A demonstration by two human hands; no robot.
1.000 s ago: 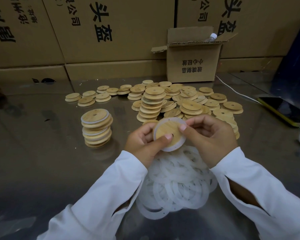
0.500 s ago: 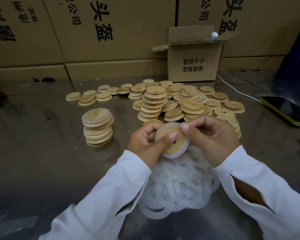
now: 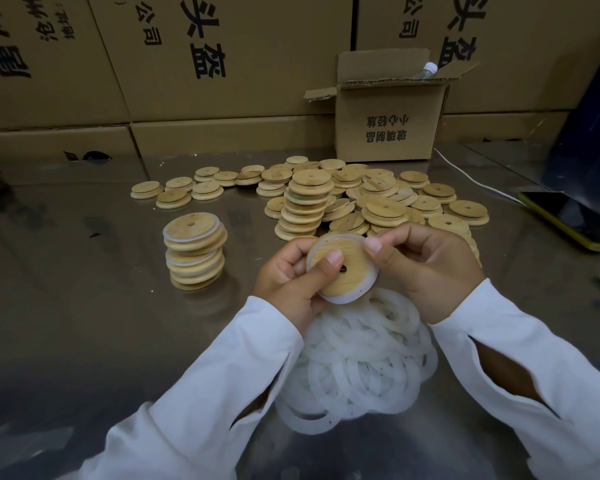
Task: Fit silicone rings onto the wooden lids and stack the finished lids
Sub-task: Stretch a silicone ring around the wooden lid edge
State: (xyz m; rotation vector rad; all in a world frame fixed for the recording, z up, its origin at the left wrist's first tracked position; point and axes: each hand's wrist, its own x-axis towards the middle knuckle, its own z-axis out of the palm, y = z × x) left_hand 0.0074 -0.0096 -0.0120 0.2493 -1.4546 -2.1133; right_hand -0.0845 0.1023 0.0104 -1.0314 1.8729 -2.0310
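tilting further than before, the wooden lid (image 3: 350, 282) stays pinched by left hand (image 3: 291, 282) and right hand (image 3: 426, 271); silicone ring (image 3: 342, 299) looks nearly seated.

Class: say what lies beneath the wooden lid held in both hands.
Below the held lid lies a heap of silicone rings on the table. The lid, left hand and right hand cover the heap's far edge.

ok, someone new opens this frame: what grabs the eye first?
Dead centre, the left hand and right hand grip a lid with a white ring round its edge, just above a tangle of loose rings. Behind them sprawls a heap of bare lids, and to the left stands a neat stack of ringed lids.
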